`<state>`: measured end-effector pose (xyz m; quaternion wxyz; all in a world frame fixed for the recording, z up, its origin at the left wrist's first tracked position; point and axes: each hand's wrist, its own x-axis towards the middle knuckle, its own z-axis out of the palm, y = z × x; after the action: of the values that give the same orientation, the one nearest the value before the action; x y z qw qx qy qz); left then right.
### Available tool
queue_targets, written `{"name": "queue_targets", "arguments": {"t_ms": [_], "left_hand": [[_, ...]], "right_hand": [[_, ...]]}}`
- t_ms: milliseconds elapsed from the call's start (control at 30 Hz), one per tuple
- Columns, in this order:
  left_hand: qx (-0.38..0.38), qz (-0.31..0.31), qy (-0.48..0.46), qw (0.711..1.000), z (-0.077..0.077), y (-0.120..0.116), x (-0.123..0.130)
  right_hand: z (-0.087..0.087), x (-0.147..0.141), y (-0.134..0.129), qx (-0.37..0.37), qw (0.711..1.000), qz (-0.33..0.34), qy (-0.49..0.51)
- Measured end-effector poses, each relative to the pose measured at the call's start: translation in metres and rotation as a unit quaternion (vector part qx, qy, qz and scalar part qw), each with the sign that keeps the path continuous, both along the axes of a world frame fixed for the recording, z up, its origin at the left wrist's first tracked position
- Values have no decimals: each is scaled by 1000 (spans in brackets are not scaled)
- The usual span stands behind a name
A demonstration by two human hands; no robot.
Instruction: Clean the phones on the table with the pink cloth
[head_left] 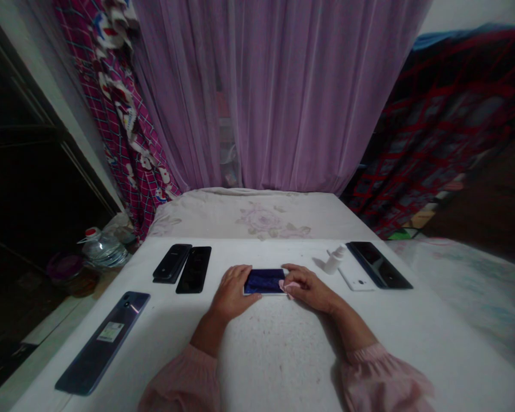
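Okay, phone (pixel 264 281) sits mid-table, landscape across the white surface (pixel 261 355), dark blue screen up, pale rim showing along the near edge. Can't tell if it's fully flat or tipped a touch. Left hand (pixel 232 290) grips its left end, thumb along the near long edge, fingers over the far one. Right hand (pixel 311 288) is at the other end, pinching a pink cloth (pixel 290 286) against the screen, some fingers reaching the far right corner. Handling, my guess: phone is light, stiff, slick on glass and back; glass is the fragile bit. Hold by the long edges near one end, firm but no squeeze on the screen, no levering at corners. Cloth looks thin and limp, so it'll bunch; pinch it close to the contact spot. White spray bottle (pixel 335 258) stands off to the right, just beside a white handset (pixel 355 276). Keep knuckles clear of it, looks easy to topple. Dark handset (pixel 194 270) lies left of the left hand, apart from it.
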<state>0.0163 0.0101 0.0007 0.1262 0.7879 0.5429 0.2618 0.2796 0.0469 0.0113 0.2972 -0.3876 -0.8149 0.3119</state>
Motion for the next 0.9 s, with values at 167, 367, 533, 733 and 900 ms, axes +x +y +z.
{"name": "queue_targets", "arguments": {"t_ms": [167, 367, 533, 733, 900], "left_hand": [[-2, 3, 7, 1000, 2, -1, 1], [-4, 2, 5, 1000, 4, -1, 1], [-10, 2, 4, 1000, 5, -1, 1], [-11, 5, 9, 1000, 4, -1, 2], [-10, 7, 11, 1000, 3, 0, 1]], "right_hand": [[-9, -21, 4, 51, 989, -139, -21], [-12, -34, 7, 58, 973, -215, -58], [-5, -13, 4, 42, 997, -69, -4], [-2, -4, -1, 13, 1000, -16, 8], [-9, -26, 1, 67, 985, -152, -42]]}}
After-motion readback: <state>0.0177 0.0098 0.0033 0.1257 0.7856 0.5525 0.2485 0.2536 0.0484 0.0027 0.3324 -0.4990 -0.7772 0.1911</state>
